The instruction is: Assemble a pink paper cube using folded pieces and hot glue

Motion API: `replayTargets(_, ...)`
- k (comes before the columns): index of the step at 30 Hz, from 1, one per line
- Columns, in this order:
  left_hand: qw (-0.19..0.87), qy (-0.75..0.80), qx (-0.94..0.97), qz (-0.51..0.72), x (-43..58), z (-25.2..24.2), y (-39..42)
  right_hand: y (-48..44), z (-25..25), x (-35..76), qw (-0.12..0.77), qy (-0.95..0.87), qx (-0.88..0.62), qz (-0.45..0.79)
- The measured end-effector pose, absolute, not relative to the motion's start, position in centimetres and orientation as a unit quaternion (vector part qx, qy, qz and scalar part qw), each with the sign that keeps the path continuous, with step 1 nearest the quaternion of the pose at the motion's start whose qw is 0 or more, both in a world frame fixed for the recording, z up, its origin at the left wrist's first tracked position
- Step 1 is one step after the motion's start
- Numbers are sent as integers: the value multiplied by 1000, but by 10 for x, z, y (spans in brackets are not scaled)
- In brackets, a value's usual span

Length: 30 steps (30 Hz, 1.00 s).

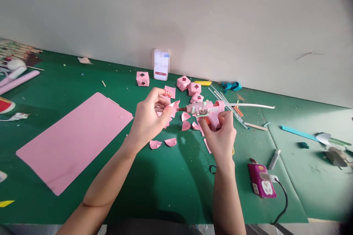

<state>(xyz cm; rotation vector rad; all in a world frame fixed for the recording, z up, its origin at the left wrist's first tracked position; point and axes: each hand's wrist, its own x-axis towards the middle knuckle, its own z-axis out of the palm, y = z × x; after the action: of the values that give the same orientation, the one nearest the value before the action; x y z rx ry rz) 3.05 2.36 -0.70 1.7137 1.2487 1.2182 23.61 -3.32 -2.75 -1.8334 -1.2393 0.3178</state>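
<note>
Near the middle of the view, my left hand (150,115) pinches a small folded piece of pink paper (174,108). A pink hot glue gun (205,109) is in the grip of my right hand (220,136). Its nozzle points left and meets or nearly meets the paper's edge; I cannot tell whether they touch. A long clear glue stick (253,105) sticks out of the gun's back end. Below and between my hands lie several curved pink paper pieces (170,142). Folded pink paper shapes with diamond holes (142,79) stand farther back.
A large pink sheet (74,139) lies at left. A phone (161,64) leans against the wall. Loose glue sticks (227,104) and blue scraps (231,86) lie to the right. A purple power box (261,180) with a plugged-in black cable sits at front right on the green table (165,191).
</note>
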Motion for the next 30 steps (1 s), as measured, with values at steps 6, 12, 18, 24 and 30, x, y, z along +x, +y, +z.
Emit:
replayTargets(6,344,478,652,477,30,-6,24,-35,-28,235,424,-509,-740,118)
replayTargets(12,350,490,638,479,27,0,22,-35,-27,238,386,-525,-747,128)
replayTargets(18,339,488,648,476,27,-2,22,-38,-22,240,425,-508,-734,148)
replayTargets(24,333,478,665,468,31,-4,21,-37,-23,237,436,-499,-740,116)
replayTargets(30,331,477,667,466,33,-3,17,-37,-23,237,423,-501,-746,114)
